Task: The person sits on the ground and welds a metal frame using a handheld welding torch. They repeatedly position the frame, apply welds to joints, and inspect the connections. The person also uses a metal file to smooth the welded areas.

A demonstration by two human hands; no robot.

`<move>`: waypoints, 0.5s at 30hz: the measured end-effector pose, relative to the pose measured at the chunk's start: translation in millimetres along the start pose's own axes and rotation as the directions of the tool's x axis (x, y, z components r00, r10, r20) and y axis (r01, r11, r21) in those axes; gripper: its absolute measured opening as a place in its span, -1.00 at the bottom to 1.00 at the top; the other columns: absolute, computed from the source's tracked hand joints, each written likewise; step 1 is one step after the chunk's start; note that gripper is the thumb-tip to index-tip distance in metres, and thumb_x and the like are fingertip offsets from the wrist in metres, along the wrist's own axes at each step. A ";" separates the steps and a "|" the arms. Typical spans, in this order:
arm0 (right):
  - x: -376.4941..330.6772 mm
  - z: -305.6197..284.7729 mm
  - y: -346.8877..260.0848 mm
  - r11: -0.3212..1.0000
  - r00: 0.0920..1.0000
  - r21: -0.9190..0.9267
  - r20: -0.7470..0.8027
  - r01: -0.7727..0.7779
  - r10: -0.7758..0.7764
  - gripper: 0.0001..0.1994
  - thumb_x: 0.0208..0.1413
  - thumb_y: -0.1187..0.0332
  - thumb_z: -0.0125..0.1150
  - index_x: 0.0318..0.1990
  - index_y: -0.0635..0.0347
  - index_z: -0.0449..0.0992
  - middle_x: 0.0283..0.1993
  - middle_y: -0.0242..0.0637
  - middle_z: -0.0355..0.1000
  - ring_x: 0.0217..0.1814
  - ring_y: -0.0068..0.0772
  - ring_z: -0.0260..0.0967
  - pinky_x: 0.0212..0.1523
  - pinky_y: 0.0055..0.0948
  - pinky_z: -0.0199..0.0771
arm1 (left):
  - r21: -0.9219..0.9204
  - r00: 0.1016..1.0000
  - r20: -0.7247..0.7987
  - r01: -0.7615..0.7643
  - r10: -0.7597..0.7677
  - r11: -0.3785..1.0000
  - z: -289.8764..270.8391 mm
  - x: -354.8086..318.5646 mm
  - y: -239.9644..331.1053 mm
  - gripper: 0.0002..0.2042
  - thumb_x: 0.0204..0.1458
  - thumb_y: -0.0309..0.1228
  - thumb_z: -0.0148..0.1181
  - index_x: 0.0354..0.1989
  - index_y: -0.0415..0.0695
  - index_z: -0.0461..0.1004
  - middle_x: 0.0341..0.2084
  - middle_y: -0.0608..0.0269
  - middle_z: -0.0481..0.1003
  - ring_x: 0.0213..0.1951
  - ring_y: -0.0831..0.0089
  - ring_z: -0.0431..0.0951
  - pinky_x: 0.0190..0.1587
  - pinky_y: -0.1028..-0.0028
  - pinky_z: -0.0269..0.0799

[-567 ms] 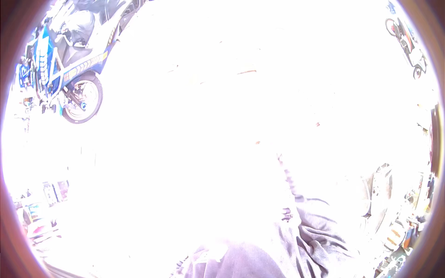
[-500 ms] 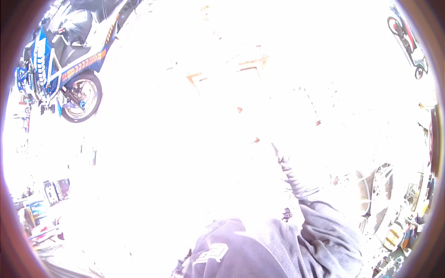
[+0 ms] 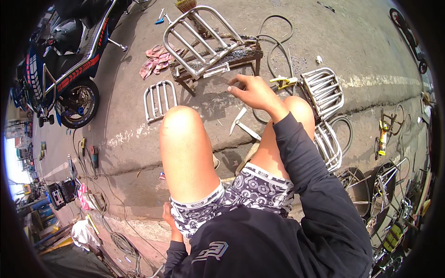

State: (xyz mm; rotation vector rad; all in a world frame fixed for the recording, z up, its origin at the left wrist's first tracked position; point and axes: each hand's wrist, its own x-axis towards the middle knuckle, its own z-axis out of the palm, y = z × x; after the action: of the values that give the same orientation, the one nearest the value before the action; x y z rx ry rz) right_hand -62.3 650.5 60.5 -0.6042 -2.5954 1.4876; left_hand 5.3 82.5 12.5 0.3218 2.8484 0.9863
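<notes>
My right hand [image 3: 257,95] hovers over my right knee with thumb and index finger apart and nothing visible between them. Nearest ahead of it is a low, rough metal stand [image 3: 252,52], on which a bare metal tube rack [image 3: 204,61] with several bars lies tilted. Just right of the hand is a yellow-handled welding clamp [image 3: 283,82] with a cable. Below the hand, on the ground, lies a chipping hammer [image 3: 238,121], or a similar pale T-shaped tool. My left hand [image 3: 168,215] is down beside my left thigh; its fingers are mostly hidden.
A smaller tube rack [image 3: 161,99] lies on the left and stacked racks [image 3: 323,92] on the right. A black cable [image 3: 278,44] loops behind the stand, near a crumpled reddish cloth [image 3: 159,60]. A blue motorcycle [image 3: 69,69] stands at far left; wheel rims [image 3: 354,185] lie lower right.
The earlier frame is nearly washed out to white; now the ground, racks and hands show clearly. My right sleeve has moved slightly upward. Whether the hands changed their grip cannot be seen.
</notes>
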 end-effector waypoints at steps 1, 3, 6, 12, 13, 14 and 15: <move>-2.5 1.4 4.3 0.999 0.999 -0.038 0.024 -0.026 0.027 -0.62 0.20 0.11 0.32 0.05 0.14 0.67 -0.22 -0.02 0.68 -0.12 0.04 0.66 -0.02 -0.12 0.61 | 0.005 0.998 0.009 -0.055 0.055 0.998 0.9 5.5 3.9 -0.87 0.08 -0.61 0.22 -0.30 -0.25 0.35 -0.41 0.15 0.48 -0.31 0.27 0.51 -0.16 0.37 0.45; 3.1 9.2 10.5 0.982 0.990 -0.170 0.105 -0.077 0.095 -0.61 0.20 0.10 0.30 0.06 0.15 0.67 -0.14 0.00 0.67 -0.04 0.07 0.64 0.04 -0.10 0.60 | -0.015 0.996 0.084 -0.035 0.036 0.999 0.3 23.1 12.9 -0.87 0.08 -0.62 0.19 -0.23 -0.29 0.39 -0.39 0.10 0.48 -0.29 0.20 0.51 -0.13 0.36 0.45; 17.6 30.6 24.6 0.902 0.949 -0.418 0.226 -0.111 0.221 -0.58 0.19 0.09 0.25 0.08 0.15 0.67 0.06 0.08 0.63 0.13 0.12 0.59 0.17 -0.07 0.58 | -0.022 0.942 0.335 -0.015 0.021 1.000 -23.4 46.4 47.2 -0.77 0.06 -0.58 0.22 -0.09 -0.30 0.47 -0.22 -0.02 0.56 -0.18 0.09 0.59 -0.05 0.29 0.48; 24.7 103.1 104.2 0.695 0.743 -0.641 0.280 -0.326 0.608 -0.63 0.21 0.31 0.19 0.14 0.14 0.67 0.26 -0.01 0.55 0.32 0.02 0.52 0.24 -0.08 0.56 | 0.522 0.438 0.826 -0.359 -0.354 0.773 -90.9 178.9 176.6 -0.56 0.15 -0.50 0.21 0.25 -0.16 0.47 0.13 -0.10 0.55 0.07 -0.14 0.57 0.13 0.06 0.48; 22.1 108.4 123.7 0.691 0.717 -0.624 0.284 -0.366 0.636 -0.62 0.18 0.34 0.21 0.13 0.17 0.67 0.25 0.00 0.56 0.31 0.04 0.52 0.25 -0.06 0.54 | 0.428 0.633 0.773 -0.467 -0.046 0.774 -86.2 200.8 200.4 -0.61 0.18 -0.53 0.16 0.21 -0.16 0.49 0.09 -0.05 0.57 0.02 -0.11 0.58 0.11 0.07 0.48; 18.7 113.7 142.0 0.670 0.677 -0.619 0.286 -0.410 0.678 -0.62 0.15 0.36 0.22 0.11 0.20 0.67 0.24 0.01 0.56 0.31 0.07 0.52 0.26 -0.05 0.53 | 0.399 0.715 0.608 -0.651 0.345 0.646 -77.0 219.4 222.9 -0.67 0.20 -0.57 0.11 0.15 -0.18 0.52 0.02 -0.01 0.57 -0.01 -0.08 0.57 0.06 0.07 0.49; 15.5 121.0 157.3 0.645 0.630 -0.616 0.291 -0.452 0.720 -0.62 0.12 0.39 0.23 0.10 0.24 0.67 0.24 0.01 0.56 0.30 0.09 0.51 0.27 -0.03 0.51 | 0.394 0.733 0.449 -0.676 0.511 0.623 -61.2 246.6 246.3 -0.70 0.22 -0.58 0.11 0.12 -0.18 0.52 -0.04 0.00 0.55 -0.01 -0.06 0.56 0.03 0.09 0.49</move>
State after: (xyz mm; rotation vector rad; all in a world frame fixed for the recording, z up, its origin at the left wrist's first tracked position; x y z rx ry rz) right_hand -63.1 628.8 -137.4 -1.4752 -3.4842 1.1966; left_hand -204.6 292.6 204.9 1.4347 2.6800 0.0940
